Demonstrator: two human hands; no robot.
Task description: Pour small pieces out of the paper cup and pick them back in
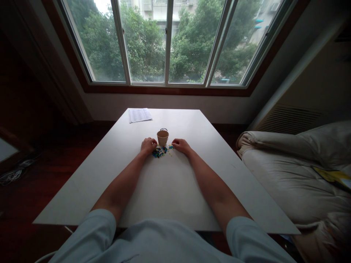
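A brown bucket-shaped cup [162, 139] stands upright on the white table, its opening facing up. In front of it lies a loose pile of tiny coloured pieces [160, 152], mostly blue, green and dark, with a few yellow ones to the right. My left hand [148, 145] rests at the left of the cup and pile, fingers curled together. On the other side, my right hand [181, 145] has its fingertips pinched beside a few blue bits. Whatever either hand holds is too small to make out.
Printed paper sheets [139, 115] lie at the table's far left corner. Just behind the cup is a thin dark loop [163, 129]. The white table [164, 190] reaches toward a window [167, 44]. A padded beige sofa [290, 175] borders the right side.
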